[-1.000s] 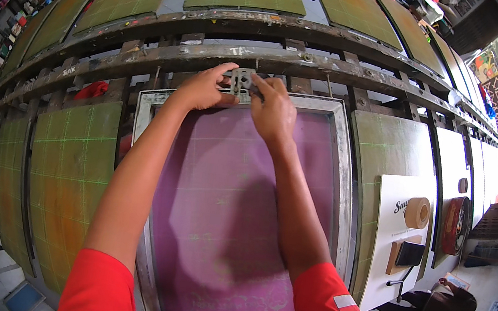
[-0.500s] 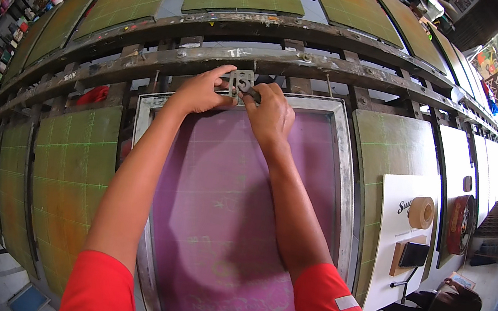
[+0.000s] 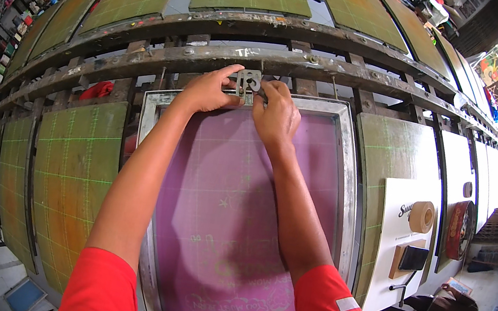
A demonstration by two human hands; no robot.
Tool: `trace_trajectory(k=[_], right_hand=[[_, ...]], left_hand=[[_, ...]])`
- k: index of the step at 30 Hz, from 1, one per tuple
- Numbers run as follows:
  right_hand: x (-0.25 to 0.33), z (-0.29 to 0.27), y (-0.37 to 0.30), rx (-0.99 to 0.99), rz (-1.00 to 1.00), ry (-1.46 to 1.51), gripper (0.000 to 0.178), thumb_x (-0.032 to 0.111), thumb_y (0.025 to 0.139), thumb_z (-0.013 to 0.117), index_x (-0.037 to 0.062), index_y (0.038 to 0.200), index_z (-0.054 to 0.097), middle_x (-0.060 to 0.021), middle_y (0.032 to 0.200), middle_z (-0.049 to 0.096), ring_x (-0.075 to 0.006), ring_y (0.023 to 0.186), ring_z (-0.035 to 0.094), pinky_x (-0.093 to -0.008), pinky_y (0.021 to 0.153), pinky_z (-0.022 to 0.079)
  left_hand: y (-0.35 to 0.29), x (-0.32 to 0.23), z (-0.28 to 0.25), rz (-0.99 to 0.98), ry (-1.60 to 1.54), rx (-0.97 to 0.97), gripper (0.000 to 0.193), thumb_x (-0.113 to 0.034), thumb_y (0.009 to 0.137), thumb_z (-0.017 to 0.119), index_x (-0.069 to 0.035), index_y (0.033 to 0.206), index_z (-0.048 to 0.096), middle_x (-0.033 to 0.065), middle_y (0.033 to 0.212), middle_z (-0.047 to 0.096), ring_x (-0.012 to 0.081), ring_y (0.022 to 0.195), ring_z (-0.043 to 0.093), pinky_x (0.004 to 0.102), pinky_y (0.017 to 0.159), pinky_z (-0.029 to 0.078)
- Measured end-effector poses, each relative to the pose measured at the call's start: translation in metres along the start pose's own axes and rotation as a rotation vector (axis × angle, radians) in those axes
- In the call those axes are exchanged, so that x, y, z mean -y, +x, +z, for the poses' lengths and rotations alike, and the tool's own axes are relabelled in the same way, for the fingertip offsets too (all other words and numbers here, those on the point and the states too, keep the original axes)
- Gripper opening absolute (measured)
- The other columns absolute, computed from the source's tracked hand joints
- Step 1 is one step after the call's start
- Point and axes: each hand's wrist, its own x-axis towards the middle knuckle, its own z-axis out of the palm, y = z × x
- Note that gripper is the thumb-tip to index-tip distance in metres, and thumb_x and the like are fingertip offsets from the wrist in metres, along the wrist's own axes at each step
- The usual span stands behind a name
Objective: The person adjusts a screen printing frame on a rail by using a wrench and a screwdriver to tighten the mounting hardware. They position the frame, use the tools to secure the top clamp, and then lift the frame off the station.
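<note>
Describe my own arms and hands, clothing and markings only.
Both arms wear plain, bright red short sleeves, the left sleeve showing no marking and the right sleeve bearing a small white rectangular patch. Below them the forearms are bare. The left hand and right hand are ungloved, and no watch or bracelet shows.

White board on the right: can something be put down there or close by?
A little: the lower-left corner of the white board, beside the black tool. More on the green board above it, right of the metal frame. Crowded: around the tape roll and phone, and where the left hand and right hand are on the metal clamp.
</note>
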Motion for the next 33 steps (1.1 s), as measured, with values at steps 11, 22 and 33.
trace_trajectory(k=[11,22,33], right_hand=[[0.003,-0.011,0.017,0.179,0.029,0.041,0.017,0.020,0.082,0.072,0.0093,0.095,0.073,-0.0129,0.096,0.069,-0.0351,0.088,0.067,-0.0450,0.074,0.053],[-0.006,-0.020,0.032,0.240,-0.204,0.089,0.024,0.027,0.078,0.076,0.0077,0.093,0.074,-0.0105,0.091,0.068,-0.0320,0.087,0.067,-0.0435,0.073,0.053],[-0.008,-0.014,0.030,0.213,-0.113,0.075,0.026,0.025,0.073,0.081,0.0081,0.092,0.074,-0.0065,0.097,0.069,-0.0296,0.088,0.068,-0.0410,0.075,0.052]], left_hand=[[0.000,0.008,-0.002,-0.038,0.074,-0.006,0.091,-0.039,0.067,0.084,-0.026,0.148,0.045,0.0104,0.125,0.069,0.0291,0.116,0.064,0.0392,0.097,0.048],[-0.003,0.000,-0.002,-0.019,0.112,-0.037,0.091,-0.038,0.069,0.084,-0.024,0.149,0.044,0.0132,0.122,0.069,0.0300,0.114,0.065,0.0392,0.097,0.048],[-0.004,-0.002,-0.002,-0.051,0.096,-0.018,0.092,-0.035,0.070,0.086,-0.022,0.150,0.042,0.0153,0.121,0.069,0.0293,0.116,0.064,0.0389,0.098,0.046]])
